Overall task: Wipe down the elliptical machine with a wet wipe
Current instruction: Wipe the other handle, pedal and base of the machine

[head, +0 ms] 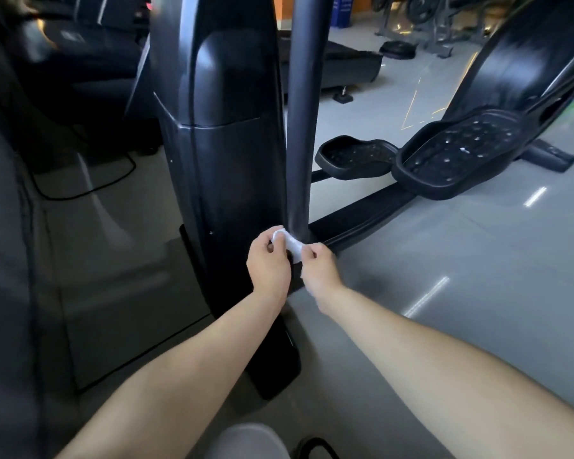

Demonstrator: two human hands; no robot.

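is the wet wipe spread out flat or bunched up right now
Bunched up. The wet wipe is a crumpled wad pinched between the left hand and right hand, at the base of the black pole.

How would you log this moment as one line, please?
left hand: pinches wipe | right hand: pinches wipe | wipe: stretched between hands at base of pole

white wipe point(292, 247), black elliptical point(226, 154), grey floor point(444, 260).
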